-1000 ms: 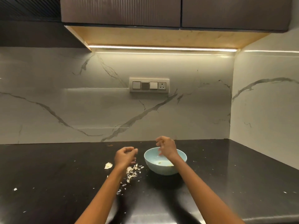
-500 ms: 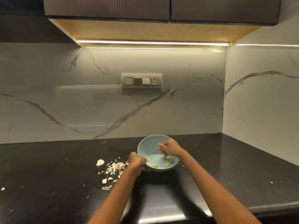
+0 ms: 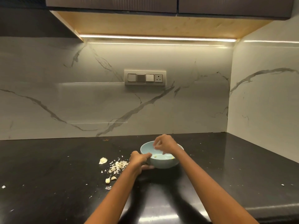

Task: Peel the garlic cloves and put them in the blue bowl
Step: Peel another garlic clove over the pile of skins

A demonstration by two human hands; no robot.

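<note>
Bare and curled, the left hand [image 3: 139,160] grips the near rim of the round pale-blue ceramic bowl [image 3: 163,164] at its 9 o'clock side. The right hand [image 3: 165,143] hovers over the bowl with loosely bent fingers; whether it pinches anything I cannot tell. Small yellowish peeled garlic cloves [image 3: 155,156] lie inside. At the bowl's 9 o'clock, papery garlic skins [image 3: 118,165] and unpeeled cloves [image 3: 110,179] litter the glossy black stone counter [image 3: 48,175].
</note>
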